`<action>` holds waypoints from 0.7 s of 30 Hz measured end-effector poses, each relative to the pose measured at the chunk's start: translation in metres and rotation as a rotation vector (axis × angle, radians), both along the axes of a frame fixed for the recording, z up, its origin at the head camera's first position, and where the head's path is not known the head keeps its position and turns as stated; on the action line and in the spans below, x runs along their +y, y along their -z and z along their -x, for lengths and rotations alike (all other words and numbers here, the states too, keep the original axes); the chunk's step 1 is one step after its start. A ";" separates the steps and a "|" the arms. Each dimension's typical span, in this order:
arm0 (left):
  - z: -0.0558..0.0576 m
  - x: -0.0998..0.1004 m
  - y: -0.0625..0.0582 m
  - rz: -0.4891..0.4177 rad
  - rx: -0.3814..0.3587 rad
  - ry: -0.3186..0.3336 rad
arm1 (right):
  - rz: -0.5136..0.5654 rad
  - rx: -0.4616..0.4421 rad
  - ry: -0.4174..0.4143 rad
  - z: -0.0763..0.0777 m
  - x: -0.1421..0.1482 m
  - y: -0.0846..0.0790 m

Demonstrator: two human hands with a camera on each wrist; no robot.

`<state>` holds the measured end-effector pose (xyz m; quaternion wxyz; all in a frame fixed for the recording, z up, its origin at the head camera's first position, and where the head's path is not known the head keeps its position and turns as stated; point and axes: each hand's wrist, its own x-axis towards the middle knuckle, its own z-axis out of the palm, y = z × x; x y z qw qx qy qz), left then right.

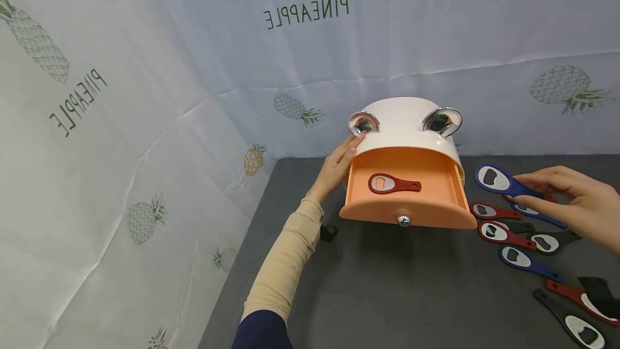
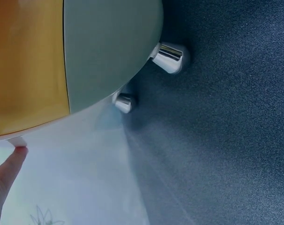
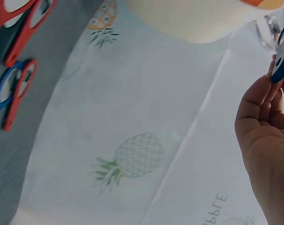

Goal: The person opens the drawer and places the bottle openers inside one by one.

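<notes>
My right hand pinches the handle of a blue bottle opener, its oval head pointing left toward the white cabinet. In the right wrist view the blue opener shows at the right edge between thumb and fingers. With extended fingers, my left hand rests against the cabinet's left side, fingertips just below a chrome ring. The cabinet's orange drawer is pulled out. Inside it lies a red bottle opener, head to the left.
Several red, blue and black bottle openers lie spread on the dark grey table right of the cabinet, some overlapping. A small black object sits left of the drawer. Pineapple-print cloth hangs behind. Short chrome feet raise the cabinet.
</notes>
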<state>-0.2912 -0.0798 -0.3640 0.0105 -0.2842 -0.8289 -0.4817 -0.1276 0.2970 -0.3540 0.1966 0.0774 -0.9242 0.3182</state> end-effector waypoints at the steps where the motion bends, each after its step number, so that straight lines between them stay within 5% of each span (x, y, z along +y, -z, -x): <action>1: -0.003 0.000 -0.004 0.001 -0.006 -0.001 | -0.002 -0.006 0.005 0.001 -0.003 -0.002; 6: -0.018 0.002 -0.021 0.011 -0.017 0.001 | -0.010 -0.020 -0.008 0.004 -0.014 -0.010; 14: 0.003 0.000 0.002 0.004 0.019 -0.006 | 0.023 0.007 -0.084 0.010 -0.036 -0.023; 21: 0.004 -0.001 0.005 0.004 0.022 -0.005 | 0.042 -0.065 -0.107 0.016 -0.054 -0.032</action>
